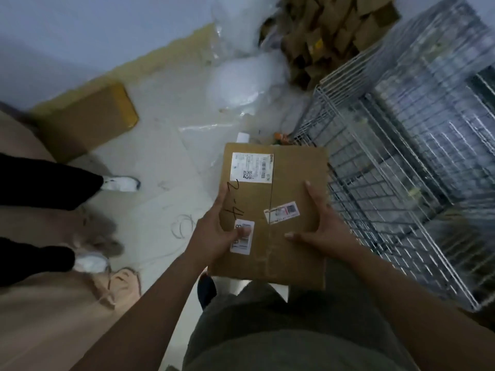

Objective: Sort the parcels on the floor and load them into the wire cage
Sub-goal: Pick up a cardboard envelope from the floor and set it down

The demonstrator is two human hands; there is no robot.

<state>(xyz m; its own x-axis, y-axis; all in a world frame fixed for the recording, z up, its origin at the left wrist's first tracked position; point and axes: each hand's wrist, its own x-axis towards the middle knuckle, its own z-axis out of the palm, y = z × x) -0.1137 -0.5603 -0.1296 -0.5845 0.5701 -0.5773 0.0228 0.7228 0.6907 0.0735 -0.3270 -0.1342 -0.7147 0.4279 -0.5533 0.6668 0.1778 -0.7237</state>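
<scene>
— Grey-green clothing (pixel 281 330) on the carrier sits nearest, then two bare forearms, and both hands on one cardboard parcel (pixel 294 178). You see it?

— Yes. It is held flat in front of the body, up off the floor (pixel 166 162), just beside the wire cage (pixel 401 170) on the right and not inside it.

— How do the hands sit?

— The left hand (pixel 214 234) grips the parcel's left edge, thumb pressed on a small barcode label (pixel 242 246), fingers curled underneath. The right hand (pixel 324 231) clasps the near right corner. Its thumb and forefinger lie flat on top, and the other fingers go over the edge, out of sight.

— How many labels?

— Three. There is the small one under the thumb, a large white shipping label (pixel 251 167) at the far left corner, and a tilted sticker (pixel 281 212) across the centre seam. "2-4" is written in black marker along the left side.

— And what's in the cage?

— There is one cage, all blurred mesh. I cannot tell what is in it.

— Any other parcels?

— One more, a brown box (pixel 88 121) on the floor at far left, by the wall. Beyond the cage lies a heap of flattened cardboard (pixel 329 30), too jumbled to count, with clear plastic wrapping (pixel 235 84) bunched next to it.

— Anyone else about?

— A second person on the left, with two black trouser legs and two white shoes (pixel 120 183). Beige sacking (pixel 40 317) lies around their feet.
</scene>
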